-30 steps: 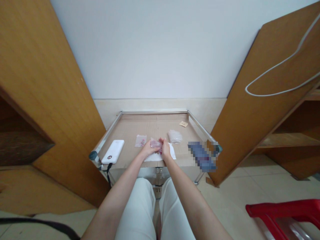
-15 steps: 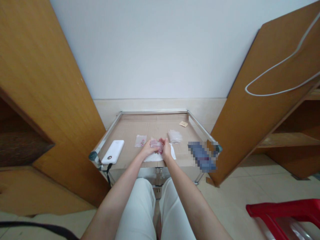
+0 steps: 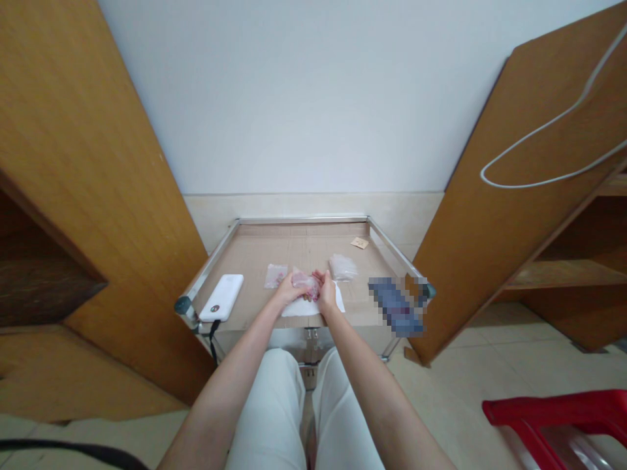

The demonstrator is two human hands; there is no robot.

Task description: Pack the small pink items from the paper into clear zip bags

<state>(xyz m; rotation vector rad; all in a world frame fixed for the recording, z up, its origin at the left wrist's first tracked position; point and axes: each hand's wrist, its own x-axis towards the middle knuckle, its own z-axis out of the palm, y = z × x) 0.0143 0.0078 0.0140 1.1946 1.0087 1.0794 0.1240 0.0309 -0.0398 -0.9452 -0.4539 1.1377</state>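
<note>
Pinching from both sides, the left hand (image 3: pixel 292 292) and right hand (image 3: pixel 326 294) hold a clear plastic bag (image 3: pixel 302 282) with pinkish contents over a white sheet (image 3: pixel 313 309) on cardboard (image 3: pixel 294 247), a small bag (image 3: pixel 275 276) just left, a white power bank (image 3: pixel 221 297) farther left.

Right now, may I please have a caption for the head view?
Left hand and right hand hold a clear plastic bag over white paper.
</note>
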